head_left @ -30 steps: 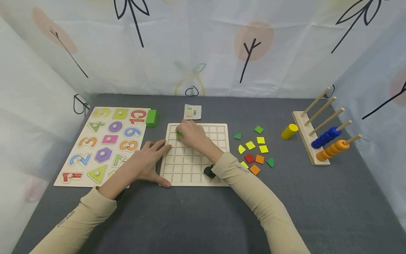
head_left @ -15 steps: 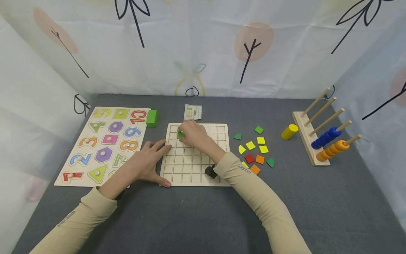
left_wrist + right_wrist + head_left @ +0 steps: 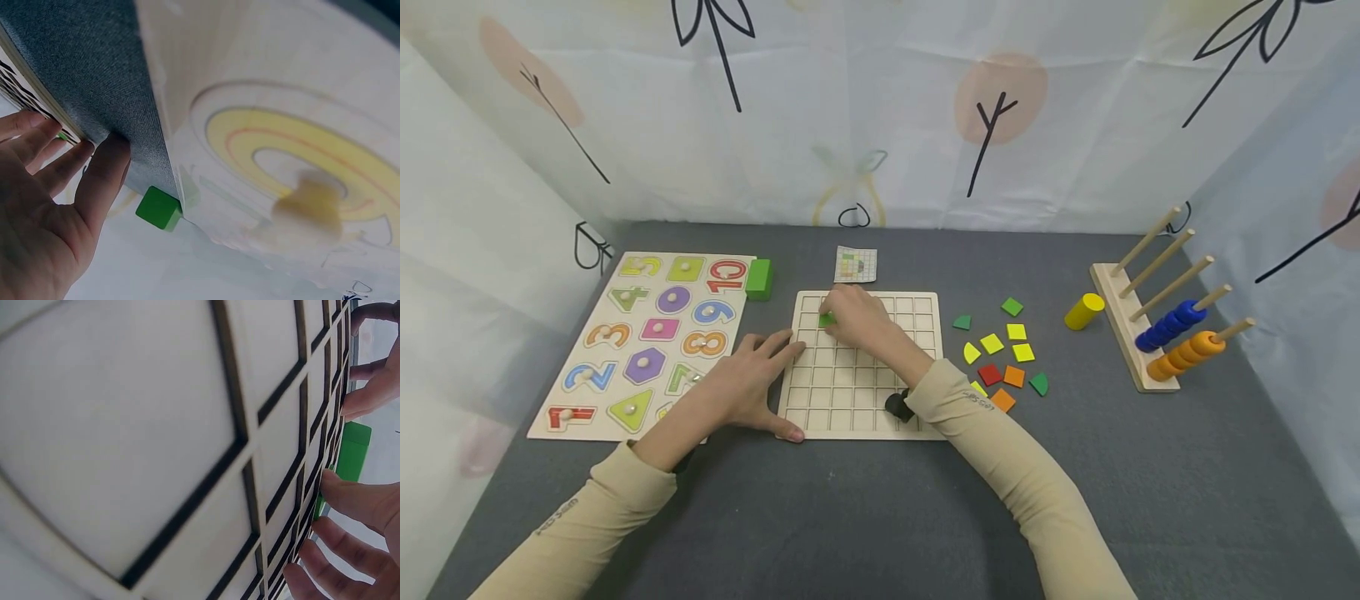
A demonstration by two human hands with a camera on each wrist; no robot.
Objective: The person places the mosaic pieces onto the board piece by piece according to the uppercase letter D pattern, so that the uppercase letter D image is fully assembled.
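Observation:
My right hand (image 3: 861,321) is over the upper left of a wooden grid board (image 3: 842,398). Its thumb and fingertips pinch a small green square tile (image 3: 827,319), partly hidden by the hand. In the right wrist view, the green tile (image 3: 319,505) shows as a sliver between thumb and index finger, at the board's surface. My left hand (image 3: 747,379) rests at the board's left edge, fingers spread, with the thumb at the near corner. In the left wrist view, the fingertips of the left hand (image 3: 56,219) touch the board's edge.
Several yellow tiles (image 3: 1016,332), orange tiles (image 3: 1014,377), green pieces (image 3: 1012,307) and a red tile (image 3: 990,374) lie right of the board. A pattern card (image 3: 855,265) lies behind it. A number puzzle (image 3: 647,333) and green block (image 3: 758,280) are left; a yellow cylinder (image 3: 1084,311) and peg stand (image 3: 1138,333) right.
My right hand has shifted very slightly to the right with the green tile, then stayed nearly still. The left hand has not moved.

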